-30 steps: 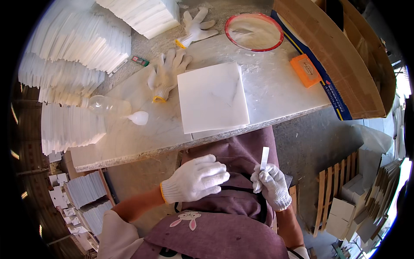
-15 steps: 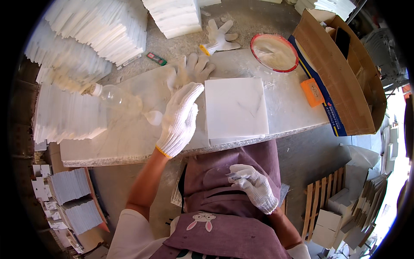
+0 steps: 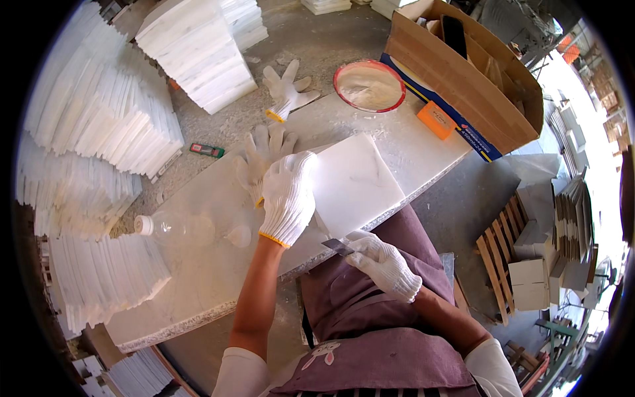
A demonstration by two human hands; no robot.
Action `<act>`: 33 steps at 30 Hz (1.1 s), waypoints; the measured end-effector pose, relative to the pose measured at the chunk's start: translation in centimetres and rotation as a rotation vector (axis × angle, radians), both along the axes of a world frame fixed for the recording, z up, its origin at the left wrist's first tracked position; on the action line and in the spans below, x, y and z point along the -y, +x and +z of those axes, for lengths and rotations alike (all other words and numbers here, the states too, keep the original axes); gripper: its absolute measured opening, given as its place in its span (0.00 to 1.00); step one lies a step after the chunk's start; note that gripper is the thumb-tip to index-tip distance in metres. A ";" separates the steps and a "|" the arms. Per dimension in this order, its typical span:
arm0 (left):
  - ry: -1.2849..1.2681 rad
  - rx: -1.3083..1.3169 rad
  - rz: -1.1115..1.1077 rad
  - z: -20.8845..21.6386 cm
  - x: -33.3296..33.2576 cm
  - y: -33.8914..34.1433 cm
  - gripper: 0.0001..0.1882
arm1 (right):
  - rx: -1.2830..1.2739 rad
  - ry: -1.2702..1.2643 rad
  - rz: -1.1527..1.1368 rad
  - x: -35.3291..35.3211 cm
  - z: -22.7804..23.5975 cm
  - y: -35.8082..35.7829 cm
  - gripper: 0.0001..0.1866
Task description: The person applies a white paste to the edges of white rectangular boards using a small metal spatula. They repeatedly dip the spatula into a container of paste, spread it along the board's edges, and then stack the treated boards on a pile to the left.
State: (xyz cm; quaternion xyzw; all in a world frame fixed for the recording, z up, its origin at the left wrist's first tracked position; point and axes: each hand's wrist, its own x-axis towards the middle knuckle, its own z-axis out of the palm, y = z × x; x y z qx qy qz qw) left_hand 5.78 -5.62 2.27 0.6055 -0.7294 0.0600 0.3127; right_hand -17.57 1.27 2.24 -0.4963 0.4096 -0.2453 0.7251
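Note:
A square white marble tile [image 3: 360, 180] lies flat near the front edge of a pale stone worktable [image 3: 198, 278]. My left hand [image 3: 288, 197], in a white knit glove, rests palm down on the tile's left edge. My right hand [image 3: 383, 263], also gloved, holds a small thin metal blade [image 3: 337, 247] at the tile's near edge, just off the table front. Beneath my hands I see a purple apron [image 3: 377, 357].
Two spare gloves [image 3: 261, 153] [image 3: 286, 90] lie behind the tile. A red-rimmed bowl of pale paste [image 3: 368, 86], an orange block [image 3: 435, 120] and a cardboard box [image 3: 463, 73] stand at the back right. A clear bottle [image 3: 173, 228] lies left. Stacked white tiles [image 3: 99, 132] fill the left side.
My left hand rose from my lap to the tile's left edge. My right hand came up from my lap with the blade to the tile's front edge.

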 end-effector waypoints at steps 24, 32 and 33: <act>0.348 -0.335 0.114 1.8 -10.2 -7.7 0.15 | 0.057 -0.059 -0.232 -0.3 -3.6 -7.3 0.08; 0.235 -0.025 0.101 3.4 -3.3 -10.4 0.20 | -0.023 -0.435 -0.321 1.1 -4.8 -6.6 0.12; 0.282 -0.002 0.089 3.7 -2.1 -10.6 0.20 | -0.017 -0.474 -0.323 1.2 -4.6 -6.7 0.12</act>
